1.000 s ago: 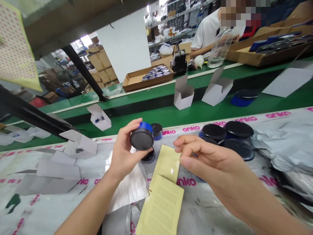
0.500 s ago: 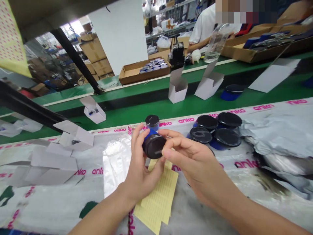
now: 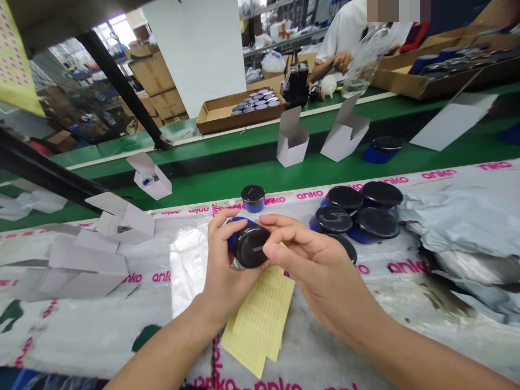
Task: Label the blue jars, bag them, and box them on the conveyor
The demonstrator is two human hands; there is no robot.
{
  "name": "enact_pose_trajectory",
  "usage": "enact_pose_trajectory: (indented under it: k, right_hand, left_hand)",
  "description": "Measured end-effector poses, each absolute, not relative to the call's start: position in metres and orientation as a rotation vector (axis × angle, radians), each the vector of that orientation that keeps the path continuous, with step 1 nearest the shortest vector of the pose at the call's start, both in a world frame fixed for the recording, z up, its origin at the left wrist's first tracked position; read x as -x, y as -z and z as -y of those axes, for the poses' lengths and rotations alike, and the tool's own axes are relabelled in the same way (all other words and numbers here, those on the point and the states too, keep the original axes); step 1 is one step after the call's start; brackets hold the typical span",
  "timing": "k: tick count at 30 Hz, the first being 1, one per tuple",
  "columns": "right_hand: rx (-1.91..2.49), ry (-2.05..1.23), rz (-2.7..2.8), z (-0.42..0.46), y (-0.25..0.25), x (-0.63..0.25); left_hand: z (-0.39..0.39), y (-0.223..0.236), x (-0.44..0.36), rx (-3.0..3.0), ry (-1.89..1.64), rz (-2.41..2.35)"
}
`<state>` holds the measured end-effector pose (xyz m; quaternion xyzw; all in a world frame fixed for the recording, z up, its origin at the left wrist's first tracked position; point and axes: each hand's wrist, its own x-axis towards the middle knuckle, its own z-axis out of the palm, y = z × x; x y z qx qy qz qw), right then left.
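Note:
My left hand [image 3: 223, 265] is wrapped round a small blue round container with a black lid [image 3: 252, 246], holding it tilted with the lid towards me. A small pale mark shows on the lid. My right hand [image 3: 317, 260] has thumb and forefinger pinched together at the lid's right edge; what is between them, if anything, is too small to make out. Below both hands lie yellow sheets with rows of small print [image 3: 264, 319]. Just beyond the held container stands another blue container with a black lid [image 3: 253, 199]. Several wider black-lidded blue containers [image 3: 376, 223] cluster to the right.
Clear plastic bags [image 3: 189, 271] lie left of the yellow sheets, near open white boxes [image 3: 125, 219]. Grey wrapping [image 3: 467, 222] is heaped at right. Along the green belt [image 3: 227, 179] stand white boxes [image 3: 293, 143]. Beyond are a cardboard tray [image 3: 215, 116] and a person in a white shirt [image 3: 345, 32].
The held container has shifted slightly left and turned so that its lid faces me more. Both hands keep their hold, with the right fingertips still at the lid's edge.

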<state>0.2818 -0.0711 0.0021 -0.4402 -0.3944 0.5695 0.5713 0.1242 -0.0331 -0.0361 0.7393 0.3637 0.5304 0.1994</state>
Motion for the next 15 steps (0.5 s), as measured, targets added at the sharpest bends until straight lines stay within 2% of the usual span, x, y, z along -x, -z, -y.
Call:
enact_pose_trajectory:
  k: [15]
  right_hand:
    - [1.062,-1.231,1.082,0.0741,-0.0019,-0.2789]
  left_hand:
    - [0.0317,0.0348,-0.1249,-2.073,-1.505,-0.926]
